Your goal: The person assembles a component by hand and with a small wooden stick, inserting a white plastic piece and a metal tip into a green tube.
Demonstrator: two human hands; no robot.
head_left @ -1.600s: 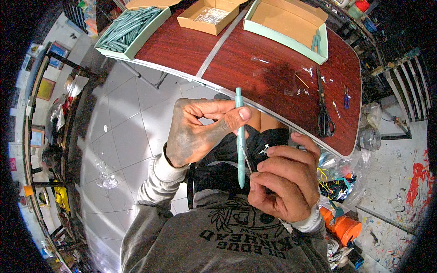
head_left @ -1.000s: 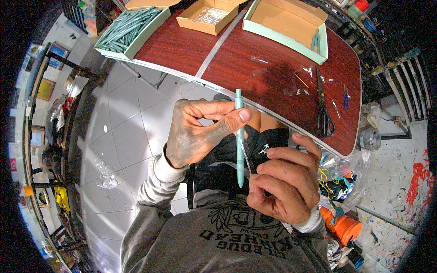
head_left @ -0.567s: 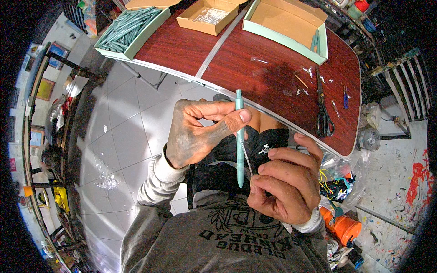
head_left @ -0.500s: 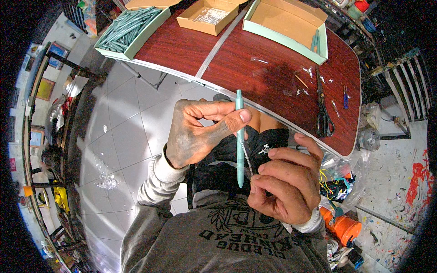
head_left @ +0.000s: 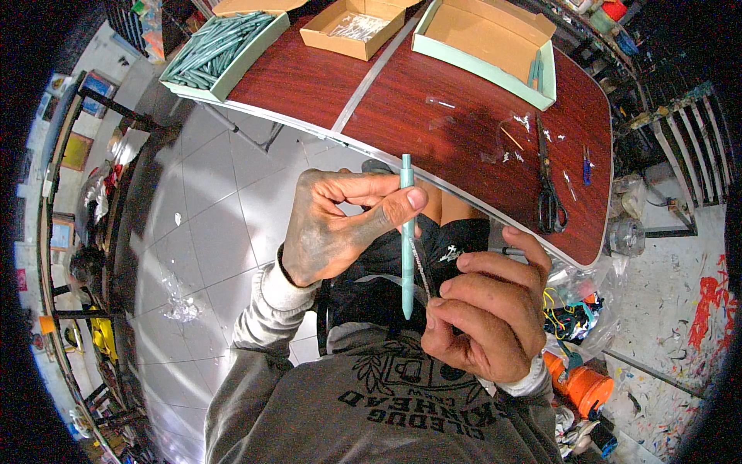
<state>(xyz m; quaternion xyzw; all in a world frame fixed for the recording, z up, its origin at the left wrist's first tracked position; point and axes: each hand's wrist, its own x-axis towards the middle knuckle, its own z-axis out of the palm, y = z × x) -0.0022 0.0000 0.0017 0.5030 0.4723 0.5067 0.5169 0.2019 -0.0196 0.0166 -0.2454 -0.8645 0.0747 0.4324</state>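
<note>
My left hand (head_left: 328,224) pinches a light teal pen (head_left: 407,271) between thumb and fingers near its upper part. The pen stands nearly upright in front of my body, its button end up and its tapered end down. From beside the pen's middle a thin, narrow strip (head_left: 420,271) with tiny marks slants down to my right hand (head_left: 495,317). My right thumb and forefinger grip the strip's lower end, while the other fingers are curled loosely. Whether the strip's upper end touches the pen, I cannot tell.
On the dark red table (head_left: 309,89) stand a green box (head_left: 261,60) full of teal pens, a small brown box (head_left: 336,44) with white pieces, and a larger green box (head_left: 483,76) holding a few pens. Black scissors (head_left: 551,210), a blue-handled tool (head_left: 587,172) and white scraps lie at right.
Both hands keep almost the same place. The strip's upper part has shifted slightly to the right, against the pen's edge.
</note>
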